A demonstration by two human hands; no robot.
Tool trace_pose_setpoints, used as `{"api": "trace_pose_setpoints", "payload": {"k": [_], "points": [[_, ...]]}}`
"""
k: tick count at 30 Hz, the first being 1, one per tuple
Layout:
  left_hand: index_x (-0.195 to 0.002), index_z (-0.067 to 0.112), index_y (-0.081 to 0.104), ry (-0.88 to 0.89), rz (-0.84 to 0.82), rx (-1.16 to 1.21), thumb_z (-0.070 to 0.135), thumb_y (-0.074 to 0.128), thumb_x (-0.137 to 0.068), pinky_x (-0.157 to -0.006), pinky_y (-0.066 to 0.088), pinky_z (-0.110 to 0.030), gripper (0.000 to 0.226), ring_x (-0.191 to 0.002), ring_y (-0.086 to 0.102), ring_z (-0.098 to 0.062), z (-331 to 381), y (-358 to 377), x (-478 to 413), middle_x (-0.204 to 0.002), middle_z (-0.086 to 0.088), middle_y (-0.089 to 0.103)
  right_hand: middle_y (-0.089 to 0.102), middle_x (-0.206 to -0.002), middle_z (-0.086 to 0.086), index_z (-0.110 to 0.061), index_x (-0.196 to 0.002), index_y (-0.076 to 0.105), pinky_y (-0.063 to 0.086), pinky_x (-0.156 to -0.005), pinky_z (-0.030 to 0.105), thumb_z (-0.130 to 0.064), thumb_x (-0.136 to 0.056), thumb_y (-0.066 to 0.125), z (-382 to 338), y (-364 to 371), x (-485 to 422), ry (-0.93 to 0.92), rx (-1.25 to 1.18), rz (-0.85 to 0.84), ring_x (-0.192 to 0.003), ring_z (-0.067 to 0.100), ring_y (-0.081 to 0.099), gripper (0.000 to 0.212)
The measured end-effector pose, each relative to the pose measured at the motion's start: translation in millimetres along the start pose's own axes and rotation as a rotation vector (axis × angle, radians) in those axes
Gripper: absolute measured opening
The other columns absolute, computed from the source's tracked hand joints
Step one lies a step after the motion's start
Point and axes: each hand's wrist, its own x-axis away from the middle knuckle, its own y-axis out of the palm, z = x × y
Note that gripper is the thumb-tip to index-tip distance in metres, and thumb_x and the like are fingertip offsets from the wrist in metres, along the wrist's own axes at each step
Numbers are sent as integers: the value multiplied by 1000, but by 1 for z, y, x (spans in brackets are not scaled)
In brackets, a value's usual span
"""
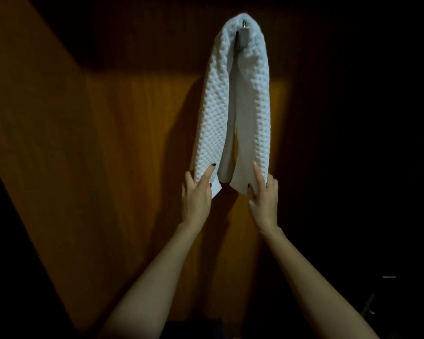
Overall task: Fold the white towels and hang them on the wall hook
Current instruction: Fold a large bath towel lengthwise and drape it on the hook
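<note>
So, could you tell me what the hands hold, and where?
The white towel draped over the hook: left hand pinches its left hanging end, right hand its right end.

The towel [211, 106] is thick white cloth, matt, its outer face raised in close rows of small soft bumps, its inner face flatter and smoother. The hook [242, 36] is grey metal with a dull sheen. The wall [132, 143] behind is orange-brown wood panelling with fine upright grain, smooth and faintly satin where the light falls.
</note>
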Motion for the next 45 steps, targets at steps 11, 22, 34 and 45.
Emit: {"api": "trace_pose_setpoints", "payload": {"k": [11,22,34,45], "points": [[-143,36,37,41,-39,71,20,48,-98,-79,49,-48,49,-98,60,-45,12,23,4,-132,-20,47,53,-133,-9,-48,-150,10,38,-93,23,14,-73,53,-7,25,17,-1,-92,-136,-110,7,42,108],[-140,52,19,100,-234,179,28,48,-97,-76,53,-42,57,-98,62,-34,-6,11,42,-136,-8,40,28,-151,-24,-35,-152,24,30,-112,22,-9,-94,58,-15,-13,35,104,-204,-270,-139,2,31,72],[-145,41,24,174,-791,117,40,45,-97,-109,33,-44,52,-141,24,-23,10,29,264,-157,4,17,42,-150,0,-25,-147,37,30,-112,28,-31,-96,57,-10,-164,258,593,-3,-535,-137,12,38,55],[-145,29,29,397,-1371,113,36,50,-96,-114,23,-41,54,-142,15,-25,114,79,465,-156,-5,20,46,-145,13,-17,-147,39,40,-106,41,-37,-97,55,2,-339,493,1163,373,-750,-129,31,46,56]]}}
